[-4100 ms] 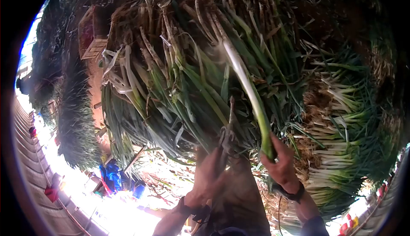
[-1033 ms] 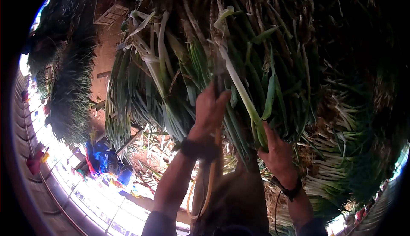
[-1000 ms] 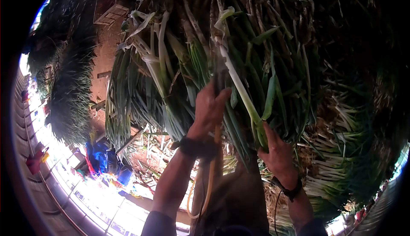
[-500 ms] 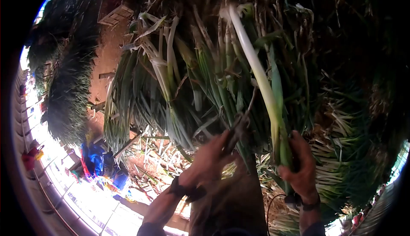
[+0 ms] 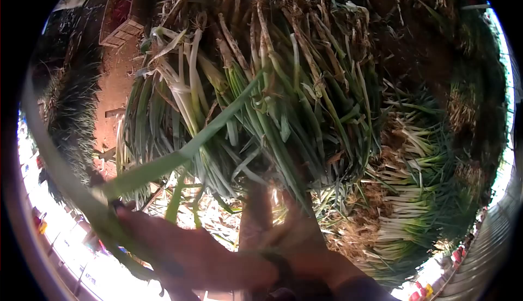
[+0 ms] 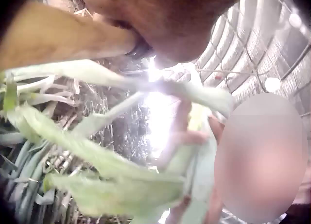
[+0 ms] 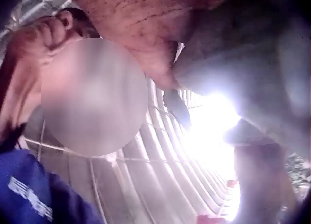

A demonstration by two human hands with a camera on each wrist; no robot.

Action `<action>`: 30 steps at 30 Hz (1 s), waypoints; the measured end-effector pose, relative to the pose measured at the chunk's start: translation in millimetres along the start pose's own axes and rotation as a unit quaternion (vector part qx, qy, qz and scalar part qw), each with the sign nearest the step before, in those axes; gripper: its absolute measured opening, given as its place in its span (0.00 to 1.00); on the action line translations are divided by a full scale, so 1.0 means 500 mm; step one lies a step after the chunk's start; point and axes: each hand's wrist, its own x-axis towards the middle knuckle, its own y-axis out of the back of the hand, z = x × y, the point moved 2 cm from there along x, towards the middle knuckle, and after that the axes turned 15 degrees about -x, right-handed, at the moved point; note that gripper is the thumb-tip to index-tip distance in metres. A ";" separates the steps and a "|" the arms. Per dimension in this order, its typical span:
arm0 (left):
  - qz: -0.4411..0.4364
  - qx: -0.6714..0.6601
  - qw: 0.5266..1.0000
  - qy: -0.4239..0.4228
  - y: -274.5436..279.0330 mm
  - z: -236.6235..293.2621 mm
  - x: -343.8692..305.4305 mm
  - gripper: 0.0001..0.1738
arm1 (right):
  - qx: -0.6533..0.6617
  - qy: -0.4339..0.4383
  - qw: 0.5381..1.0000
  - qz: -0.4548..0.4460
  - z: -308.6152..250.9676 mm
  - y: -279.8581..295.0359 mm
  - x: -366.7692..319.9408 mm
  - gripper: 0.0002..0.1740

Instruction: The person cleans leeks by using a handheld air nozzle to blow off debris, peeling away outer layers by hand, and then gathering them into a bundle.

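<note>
My right hand [image 5: 190, 252] crosses low to the left in the head view, blurred, gripping a leek [image 5: 103, 219] by its green end. A long leek leaf [image 5: 185, 151] trails toward the middle. Pale leek leaves [image 6: 112, 153] sweep across the left wrist view, with fingers [image 6: 214, 127] around some of them. My left hand [image 7: 43, 37] shows in the right wrist view with curled fingers, a dark part at its end; the air blow gun it held half a second ago is mostly hidden behind the right arm.
A thick layer of untrimmed leeks [image 5: 256, 99] lies ahead, roots away from me. Rows of cleaned white leeks [image 5: 408, 208] are stacked on the right. At the upper left is a wooden crate [image 5: 122, 18]; more leeks [image 5: 71, 110] line the far left.
The right hand has swung from the right side across to the left with the leek, off the pile. My left hand with the air blow gun has dropped from clear head view.
</note>
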 end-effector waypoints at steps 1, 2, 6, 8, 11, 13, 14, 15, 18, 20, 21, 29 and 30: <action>0.005 0.007 1.000 -0.007 -0.006 -0.002 -0.004 0.34 | -0.026 -0.018 1.000 -0.001 0.034 -0.014 0.029 0.48; 0.010 0.015 1.000 -0.003 -0.009 -0.009 -0.011 0.33 | -0.076 -0.086 0.992 -0.055 0.058 -0.014 0.068 0.48; 0.024 -0.027 0.996 0.084 -0.018 -0.103 -0.074 0.33 | -0.156 -0.065 0.976 0.136 0.266 0.004 0.103 0.53; 0.019 0.019 0.990 0.140 -0.039 -0.148 -0.120 0.35 | -0.200 -0.217 0.954 0.052 0.359 0.028 0.100 0.53; -0.042 -0.024 0.982 0.183 -0.161 -0.105 -0.160 0.37 | -0.372 -0.236 0.897 -0.026 0.434 0.084 0.043 0.38; -0.084 -0.011 0.973 0.216 -0.200 -0.084 -0.169 0.39 | -0.358 -0.101 0.923 0.097 0.416 0.212 -0.009 0.27; -0.081 -0.009 0.961 0.264 -0.219 -0.083 -0.175 0.39 | -0.452 -0.082 0.883 0.099 0.392 0.310 -0.050 0.24; -0.139 -0.027 0.951 0.275 -0.226 -0.086 -0.181 0.39 | -0.530 -0.055 0.840 0.101 0.370 0.404 -0.091 0.21; -0.218 -0.057 0.923 0.313 -0.268 -0.108 -0.229 0.44 | -0.591 -0.282 0.708 0.263 0.388 0.627 -0.187 0.36; -0.233 0.138 0.954 0.127 -0.333 -0.101 -0.275 0.47 | -0.683 -0.278 0.643 0.206 0.465 0.759 -0.259 0.36; -0.262 0.067 0.910 0.315 -0.341 -0.097 -0.275 0.48 | -0.658 -0.327 0.654 0.182 0.497 0.790 -0.276 0.33; -0.408 0.057 0.893 0.182 -0.392 -0.055 -0.374 0.46 | -0.320 -0.385 0.862 0.075 0.380 0.820 -0.307 0.30; -0.431 0.086 0.871 0.218 -0.396 -0.019 -0.362 0.47 | -0.228 -0.351 0.904 0.088 0.331 0.779 -0.308 0.29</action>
